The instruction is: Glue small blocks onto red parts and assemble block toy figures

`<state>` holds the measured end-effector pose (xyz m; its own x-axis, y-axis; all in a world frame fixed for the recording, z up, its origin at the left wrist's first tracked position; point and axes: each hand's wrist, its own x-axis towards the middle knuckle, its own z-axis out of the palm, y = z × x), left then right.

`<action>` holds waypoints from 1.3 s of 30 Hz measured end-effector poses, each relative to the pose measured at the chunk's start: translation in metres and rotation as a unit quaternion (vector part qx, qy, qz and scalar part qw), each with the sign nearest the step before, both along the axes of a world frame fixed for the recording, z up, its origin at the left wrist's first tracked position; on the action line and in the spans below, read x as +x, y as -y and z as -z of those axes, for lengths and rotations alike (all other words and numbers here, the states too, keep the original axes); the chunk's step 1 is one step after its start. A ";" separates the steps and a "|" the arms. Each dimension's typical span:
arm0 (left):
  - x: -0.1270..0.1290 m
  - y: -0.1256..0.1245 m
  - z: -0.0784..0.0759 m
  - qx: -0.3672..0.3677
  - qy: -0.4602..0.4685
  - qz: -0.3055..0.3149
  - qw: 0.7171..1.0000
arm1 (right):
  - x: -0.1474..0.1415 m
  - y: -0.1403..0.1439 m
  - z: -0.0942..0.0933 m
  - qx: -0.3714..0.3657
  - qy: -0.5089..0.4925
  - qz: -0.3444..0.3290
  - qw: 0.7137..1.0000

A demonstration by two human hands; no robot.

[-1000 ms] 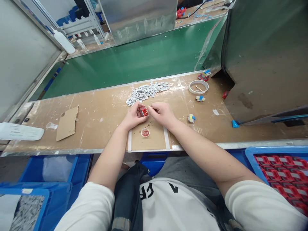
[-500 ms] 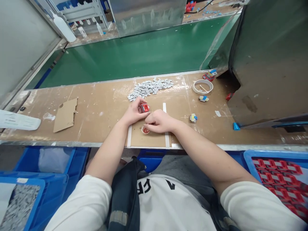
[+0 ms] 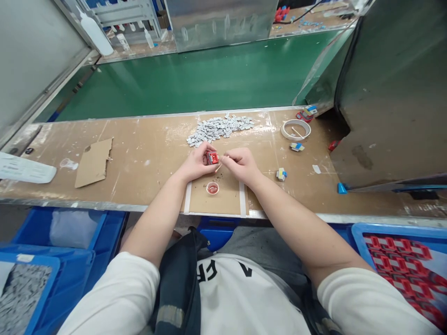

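My left hand [image 3: 195, 165] grips a small red part [image 3: 211, 157] just above the brown worktop [image 3: 146, 158]. My right hand [image 3: 241, 164] pinches a thin pale stick, its tip pointing left and nearly touching the red part. Below the hands a small round cap [image 3: 212, 188] with red liquid sits on a taped cardboard pad [image 3: 213, 201]. A heap of several small grey pieces [image 3: 220, 127] lies just beyond the hands.
A tape roll [image 3: 295, 130] and small blue-yellow parts [image 3: 281, 174] lie to the right. A cardboard scrap [image 3: 93, 161] lies at left. A green conveyor belt [image 3: 195, 83] runs behind. Blue bins sit below the bench, one with red parts [image 3: 401, 260], another with grey pieces [image 3: 21, 293].
My right hand was down at the red-liquid cap half a second ago; it has risen back beside the red part. My left hand has stayed in place holding the part.
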<state>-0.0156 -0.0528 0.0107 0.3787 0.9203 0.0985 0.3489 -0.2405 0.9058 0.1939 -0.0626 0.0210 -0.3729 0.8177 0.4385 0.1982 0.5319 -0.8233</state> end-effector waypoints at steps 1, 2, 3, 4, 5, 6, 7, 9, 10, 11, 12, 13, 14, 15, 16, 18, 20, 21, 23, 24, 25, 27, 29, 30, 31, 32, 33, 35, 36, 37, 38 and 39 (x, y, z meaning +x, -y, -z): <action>0.000 0.000 0.000 0.000 -0.004 0.000 1.000 | 0.000 -0.002 0.001 0.003 -0.015 0.038 0.999; 0.000 0.001 -0.001 0.000 -0.007 0.001 1.000 | 0.000 -0.003 0.002 0.007 -0.025 0.069 0.997; 0.000 0.001 -0.002 0.000 -0.012 0.002 1.000 | -0.001 -0.005 0.002 0.010 -0.030 0.092 0.995; 0.000 0.001 -0.003 0.000 -0.017 0.004 1.000 | -0.001 -0.006 0.003 0.012 -0.030 0.107 0.994; 0.000 0.002 -0.003 0.001 -0.023 0.004 1.000 | -0.001 -0.007 0.004 0.012 -0.026 0.115 0.993; 0.000 0.002 -0.004 0.002 -0.028 0.005 1.000 | -0.001 -0.007 0.005 0.011 -0.020 0.118 0.993; 0.000 0.002 -0.005 0.003 -0.032 0.005 0.999 | -0.002 -0.008 0.006 0.010 -0.014 0.120 0.993; 0.000 0.003 -0.006 0.005 -0.036 0.006 0.999 | -0.002 -0.008 0.006 0.008 -0.006 0.121 0.993; 0.001 0.003 -0.006 0.006 -0.038 0.006 0.999 | -0.002 -0.008 0.007 0.006 -0.005 0.121 0.993; 0.001 0.003 -0.007 0.008 -0.041 0.005 0.999 | -0.002 -0.008 0.006 0.006 -0.004 0.121 0.993; 0.001 0.003 -0.007 0.010 -0.045 0.005 0.999 | -0.002 -0.008 0.006 0.005 -0.002 0.120 0.993; 0.001 0.003 -0.007 0.013 -0.048 0.004 0.999 | -0.002 -0.008 0.006 0.004 -0.001 0.120 0.993; 0.001 0.003 -0.007 0.015 -0.051 0.003 0.999 | -0.002 -0.008 0.006 0.002 0.001 0.118 0.993; 0.001 0.003 -0.007 0.016 -0.053 0.002 0.998 | -0.003 -0.008 0.006 0.000 0.004 0.116 0.993; 0.001 0.003 -0.007 0.018 -0.055 0.001 0.998 | -0.003 -0.008 0.006 -0.003 0.007 0.114 0.993; 0.001 0.003 -0.007 0.020 -0.058 0.000 0.998 | -0.003 -0.008 0.005 -0.008 0.013 0.112 0.994; 0.001 0.003 -0.006 0.022 -0.059 0.000 0.998 | -0.003 -0.008 0.005 -0.009 0.020 0.116 0.993; 0.001 0.003 -0.006 0.024 -0.059 0.001 0.998 | -0.003 -0.008 0.005 -0.008 0.023 0.120 0.992; 0.001 0.003 -0.006 0.026 -0.062 0.001 0.998 | -0.002 -0.008 0.005 -0.006 0.024 0.128 0.991; 0.001 0.003 -0.007 0.027 -0.063 0.001 0.998 | -0.002 -0.008 0.005 -0.005 0.024 0.132 0.991; 0.001 0.003 -0.007 0.027 -0.063 0.001 0.998 | -0.002 -0.008 0.005 -0.004 0.024 0.134 0.991; 0.001 0.002 -0.007 0.026 -0.064 0.000 0.998 | -0.001 -0.008 0.005 -0.004 0.027 0.136 0.990; 0.001 0.002 -0.007 0.022 -0.062 -0.001 0.998 | -0.001 -0.008 0.006 -0.006 0.033 0.138 0.990; 0.001 0.002 -0.007 0.020 -0.060 -0.002 0.998 | -0.001 -0.008 0.007 -0.008 0.036 0.138 0.990; 0.001 0.002 -0.006 0.018 -0.057 -0.003 0.998 | -0.001 -0.008 0.007 -0.010 0.038 0.136 0.990; 0.001 0.002 -0.006 0.016 -0.053 -0.002 0.998 | -0.002 -0.007 0.007 -0.012 0.039 0.132 0.990; 0.001 0.002 -0.006 0.014 -0.049 -0.001 0.999 | -0.002 -0.007 0.007 -0.014 0.038 0.127 0.991; 0.001 0.002 -0.006 0.011 -0.045 0.000 0.999 | -0.002 -0.007 0.007 -0.018 0.032 0.117 0.992; 0.001 0.002 -0.006 0.011 -0.045 0.000 0.999 | -0.002 -0.007 0.007 -0.020 0.027 0.116 0.993; 0.001 0.003 -0.007 0.011 -0.047 -0.001 0.999 | -0.002 -0.007 0.007 -0.021 0.021 0.116 0.993; 0.001 0.003 -0.007 0.013 -0.051 -0.003 0.999 | -0.002 -0.008 0.006 -0.022 0.017 0.115 0.993; 0.001 0.003 -0.007 0.015 -0.054 -0.004 0.998 | -0.002 -0.008 0.006 -0.023 0.014 0.114 0.993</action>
<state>-0.0145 -0.0554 0.0174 0.3814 0.9206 0.0842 0.4465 -0.2632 0.8552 0.1921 -0.0550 0.0149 -0.1875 0.9015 0.3902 0.3331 0.4320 -0.8381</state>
